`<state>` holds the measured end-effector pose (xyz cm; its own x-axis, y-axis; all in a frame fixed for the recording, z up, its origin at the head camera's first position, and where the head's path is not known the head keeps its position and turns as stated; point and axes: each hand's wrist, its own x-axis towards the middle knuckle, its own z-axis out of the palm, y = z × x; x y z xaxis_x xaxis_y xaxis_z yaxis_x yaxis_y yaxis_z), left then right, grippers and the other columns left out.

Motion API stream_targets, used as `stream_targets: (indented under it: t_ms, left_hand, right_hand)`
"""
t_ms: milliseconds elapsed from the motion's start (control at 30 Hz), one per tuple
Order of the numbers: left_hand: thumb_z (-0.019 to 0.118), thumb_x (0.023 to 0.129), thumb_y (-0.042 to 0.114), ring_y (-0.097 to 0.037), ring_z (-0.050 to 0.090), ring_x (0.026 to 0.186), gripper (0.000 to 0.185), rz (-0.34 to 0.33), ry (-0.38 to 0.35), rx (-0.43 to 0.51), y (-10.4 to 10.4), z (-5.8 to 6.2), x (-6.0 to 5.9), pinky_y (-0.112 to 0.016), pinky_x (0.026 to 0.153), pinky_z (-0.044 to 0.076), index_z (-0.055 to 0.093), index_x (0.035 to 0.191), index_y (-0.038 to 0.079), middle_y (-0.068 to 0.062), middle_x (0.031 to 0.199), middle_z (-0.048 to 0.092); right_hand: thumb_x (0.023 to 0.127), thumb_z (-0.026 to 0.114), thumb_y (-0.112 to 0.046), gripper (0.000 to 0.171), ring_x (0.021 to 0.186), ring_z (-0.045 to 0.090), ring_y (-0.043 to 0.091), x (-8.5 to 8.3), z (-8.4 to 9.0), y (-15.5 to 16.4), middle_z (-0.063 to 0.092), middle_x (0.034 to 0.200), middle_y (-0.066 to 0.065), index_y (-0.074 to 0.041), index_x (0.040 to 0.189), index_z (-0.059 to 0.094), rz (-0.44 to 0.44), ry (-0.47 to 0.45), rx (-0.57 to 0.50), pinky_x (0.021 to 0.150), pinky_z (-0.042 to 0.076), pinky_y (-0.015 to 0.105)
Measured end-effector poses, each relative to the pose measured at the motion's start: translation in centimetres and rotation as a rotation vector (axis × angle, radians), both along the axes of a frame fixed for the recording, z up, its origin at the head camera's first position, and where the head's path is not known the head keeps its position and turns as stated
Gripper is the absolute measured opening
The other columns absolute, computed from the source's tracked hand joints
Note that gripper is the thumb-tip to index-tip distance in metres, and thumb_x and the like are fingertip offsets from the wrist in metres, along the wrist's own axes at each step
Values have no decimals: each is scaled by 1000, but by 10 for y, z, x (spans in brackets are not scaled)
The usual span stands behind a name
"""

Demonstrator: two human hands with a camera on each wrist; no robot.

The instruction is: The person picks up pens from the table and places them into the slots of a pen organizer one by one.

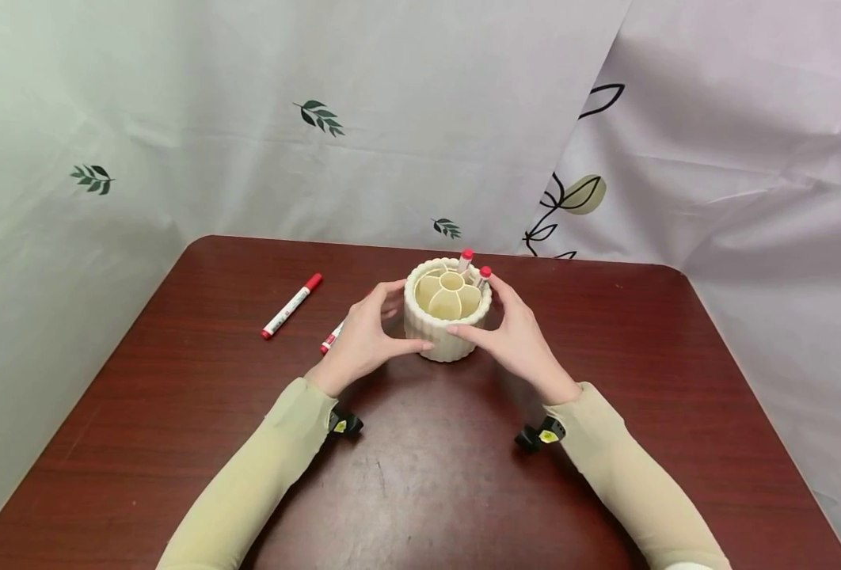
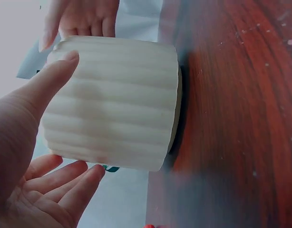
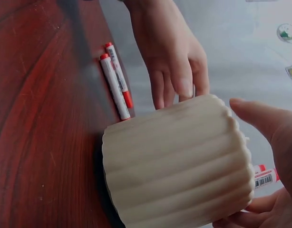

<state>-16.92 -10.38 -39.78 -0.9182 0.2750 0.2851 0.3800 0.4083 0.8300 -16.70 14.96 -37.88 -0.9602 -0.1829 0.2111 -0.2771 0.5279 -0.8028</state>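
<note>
A cream pen holder (image 1: 428, 324) with ribbed sides and petal-shaped compartments stands upright between my two hands. My left hand (image 1: 359, 336) grips its left side, with the thumb at the front and the fingers round behind. On the other side, my right hand (image 1: 523, 340) holds it the same way, the thumb lying near the rim. Two red-capped markers, one (image 1: 466, 260) at the back and another (image 1: 484, 277) at the right, stick up out of compartments. From the wrist views I cannot tell whether the holder's base (image 2: 174, 114) fully touches the table.
Left of the holder, a white marker (image 1: 292, 307) with red ends lies on the dark red wooden table (image 1: 420, 475). A second marker (image 1: 332, 336) lies partly hidden behind my left hand. White cloth (image 1: 249, 190) with leaf prints hangs behind the table's far edge.
</note>
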Motion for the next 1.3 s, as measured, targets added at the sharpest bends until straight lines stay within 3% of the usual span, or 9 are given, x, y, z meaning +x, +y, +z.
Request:
stream_targets:
  t_ms: [300, 500, 667, 833, 1133, 1300]
  left_hand:
    - [95, 71, 39, -20, 59, 125, 94, -26, -70, -58, -8, 6, 19, -31, 103, 48, 47, 148, 15, 3, 143, 55]
    - [94, 72, 42, -21, 56, 129, 97, -43, -39, -106, -15, 8, 24, -37, 105, 47, 46, 151, 15, 2, 145, 53]
    - [94, 71, 45, -24, 55, 129, 98, 44, 15, -140, -39, 12, 22, -45, 106, 46, 48, 151, 14, -3, 143, 57]
    - [93, 74, 43, -25, 53, 130, 96, 136, -17, -211, -64, 17, 20, -48, 105, 45, 47, 152, 13, -10, 144, 56]
    - [91, 76, 38, -33, 52, 130, 90, 158, -126, -371, -89, 4, 15, -51, 105, 43, 50, 147, 1, -16, 144, 55]
    - [91, 77, 33, -32, 63, 111, 82, 143, -165, -397, -94, -4, 13, -48, 92, 51, 55, 142, -2, -18, 128, 65]
  right_hand:
    - [72, 92, -48, 109, 133, 47, 18, -17, -5, -5, 46, 151, 4, -9, 157, 35, 11, -30, -46, 111, 40, 44]
    - [70, 92, -50, 98, 133, 43, 18, -20, -6, -3, 45, 145, 3, -10, 149, 49, -8, 20, -10, 110, 38, 44]
    - [70, 92, -52, 104, 131, 47, 17, -18, -4, -3, 46, 148, 2, -10, 153, 45, 2, 6, -27, 108, 41, 41]
    - [71, 92, -48, 108, 128, 53, 17, -16, -3, 0, 45, 153, 2, -9, 156, 40, 16, -27, -65, 107, 44, 38]
    - [71, 92, -50, 108, 124, 56, 15, -20, -4, 5, 48, 152, -2, -13, 157, 40, 25, -42, -59, 105, 45, 40]
    - [72, 95, -39, 104, 126, 56, 13, -24, -5, 6, 45, 154, -2, -14, 157, 39, 69, -76, -147, 106, 46, 35]
